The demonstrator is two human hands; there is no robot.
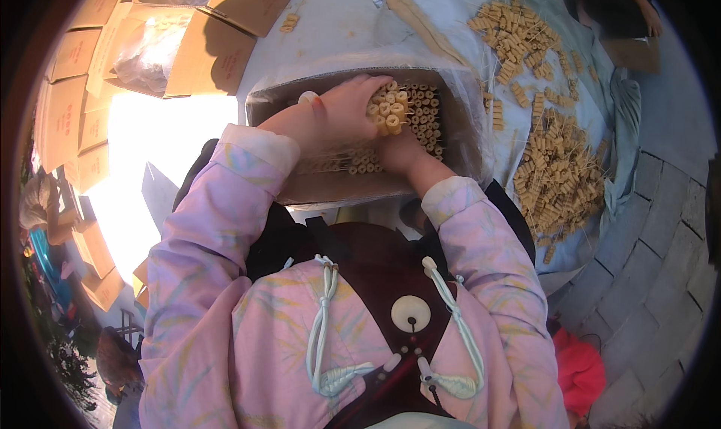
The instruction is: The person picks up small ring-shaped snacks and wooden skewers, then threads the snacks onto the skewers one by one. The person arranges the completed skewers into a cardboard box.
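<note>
A cardboard box [323, 190] lined with clear plastic stands before me, holding rows of skewers [426, 117] threaded with pale tan ring-shaped food, their hollow ends facing up. Over its middle, my left hand [342, 112] is closed around a bundle of food skewers [388, 111], thumb and fingers wrapped along its far and left sides. My right hand [399, 151] reaches in from the near right and grips the bundle's near end; the bundle hides most of its fingers. A ring-like band [309, 97] circles my left wrist.
Loose skewers lie heaped on the sheet-covered table to the right, in a near pile [559, 177] and a far pile [514, 35]. Open cartons [210, 54] with plastic liners stand at the far left. Another person's arm [644, 12] shows at the far right. Paving [653, 279] lies beyond the table.
</note>
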